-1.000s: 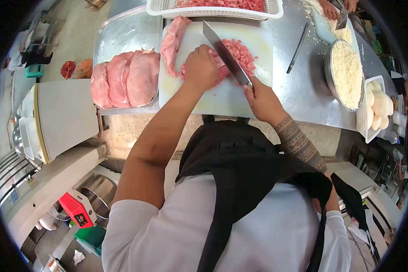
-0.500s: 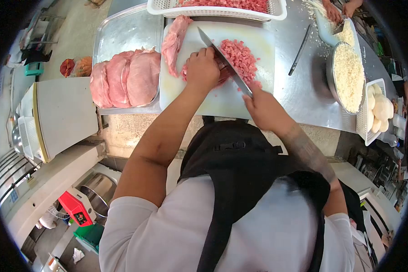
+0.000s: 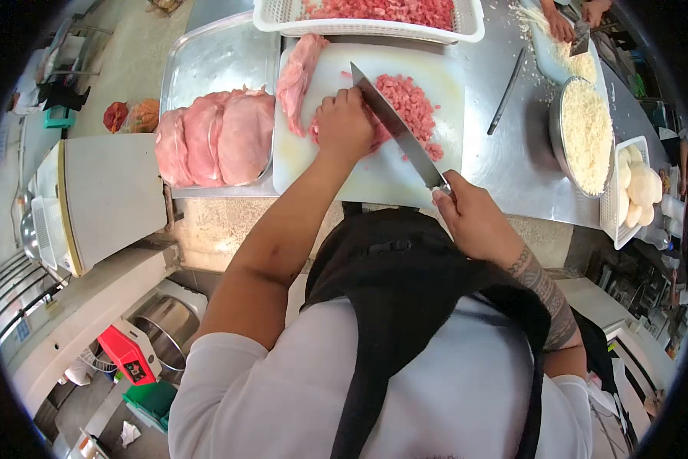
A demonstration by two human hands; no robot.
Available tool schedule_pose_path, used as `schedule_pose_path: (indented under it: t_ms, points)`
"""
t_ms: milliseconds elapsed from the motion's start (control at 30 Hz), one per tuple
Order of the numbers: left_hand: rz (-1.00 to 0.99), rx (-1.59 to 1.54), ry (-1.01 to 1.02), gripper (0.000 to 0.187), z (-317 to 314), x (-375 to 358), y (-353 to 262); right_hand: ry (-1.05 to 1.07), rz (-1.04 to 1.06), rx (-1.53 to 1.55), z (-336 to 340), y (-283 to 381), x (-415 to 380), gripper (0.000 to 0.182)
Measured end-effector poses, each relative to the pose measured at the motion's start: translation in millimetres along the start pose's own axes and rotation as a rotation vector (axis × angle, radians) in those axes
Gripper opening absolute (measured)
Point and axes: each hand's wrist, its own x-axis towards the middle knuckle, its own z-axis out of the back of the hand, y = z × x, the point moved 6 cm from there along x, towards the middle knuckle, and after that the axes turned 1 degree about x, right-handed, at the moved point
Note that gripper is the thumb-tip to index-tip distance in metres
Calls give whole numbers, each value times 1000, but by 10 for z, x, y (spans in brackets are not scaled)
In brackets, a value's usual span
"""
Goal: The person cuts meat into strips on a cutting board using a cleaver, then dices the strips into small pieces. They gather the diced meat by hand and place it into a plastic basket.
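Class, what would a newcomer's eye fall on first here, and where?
The long, broad-bladed steel knife, held in the right hand, slants over the white rectangular cutting board beside diced pink meat. Left of the board, large pale-pink meat slabs lie on a shiny rectangular metal tray.

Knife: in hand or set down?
In hand: the right hand is closed around the handle of the knife, its blade slanting across the cutting board.

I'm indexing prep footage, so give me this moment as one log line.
left hand: on meat beside knife | right hand: holding knife | cutting board: diced meat right of knife, larger piece at left
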Motion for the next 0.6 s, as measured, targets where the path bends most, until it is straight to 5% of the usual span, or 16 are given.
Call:
schedule_pose_path:
  t_ms: [167, 333, 433, 600]
  points:
    - [-19, 1, 8, 23, 1, 27, -29, -151, 197, -16, -508, -235, 1037, 34]
    - [-20, -14, 41, 25, -41, 55, 31, -184, 219, 6, -413, -109, 1139, 36]
    - [87, -326, 166, 48, 7, 50, 136, -205, 191, 22, -401, -275, 929, 35]
    - [-134, 49, 200, 109, 211, -221, 2, -230, 125, 100, -379, -480, 574, 33]
